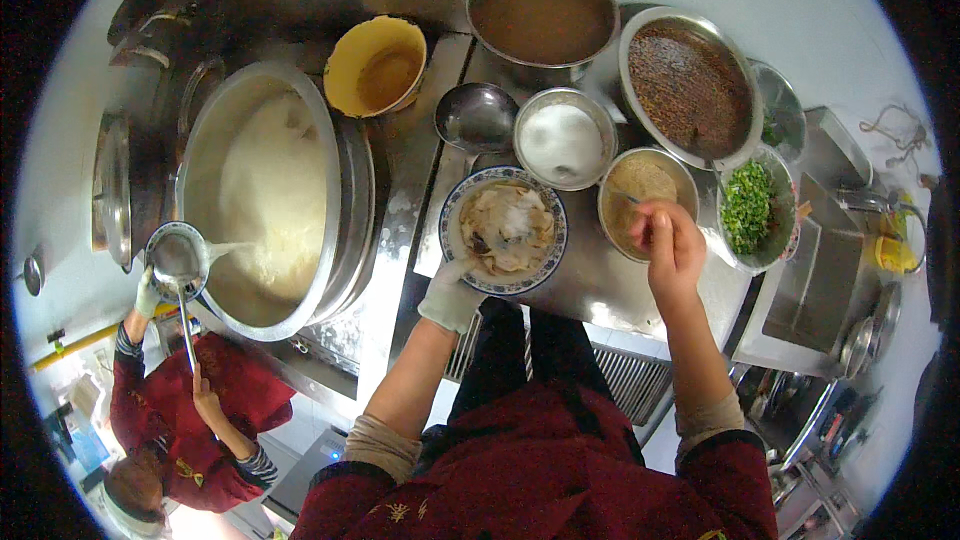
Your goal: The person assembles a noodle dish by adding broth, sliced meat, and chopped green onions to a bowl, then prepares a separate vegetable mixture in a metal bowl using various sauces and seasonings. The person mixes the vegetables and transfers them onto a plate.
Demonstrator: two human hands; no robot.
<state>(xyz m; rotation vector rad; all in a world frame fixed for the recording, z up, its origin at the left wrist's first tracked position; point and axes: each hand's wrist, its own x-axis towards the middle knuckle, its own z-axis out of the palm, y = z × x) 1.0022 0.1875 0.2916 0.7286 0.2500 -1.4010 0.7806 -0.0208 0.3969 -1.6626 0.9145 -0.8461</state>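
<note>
My left hand (456,292), in a pale glove, grips the lower left rim of a blue-and-white patterned bowl (504,286). Inside the bowl lie pale, sliced or noodle-like pieces (495,229) with a heap of white granules on top. My bare right hand (671,244) is over the front of a steel bowl of tan powder (646,174), pinching the handle of a small spoon (625,196) whose far end reaches into that powder. Just behind the patterned bowl stands a steel bowl of white granules (561,136).
A black ladle (477,117), a basin of brown liquid (544,19), a basin of dark red-brown seasoning (686,86) and chopped green onions (748,206) surround the bowls. At left, a co-worker (202,420) holds a bowl and strainer beside a large pot (330,270). A sink (810,285) lies right.
</note>
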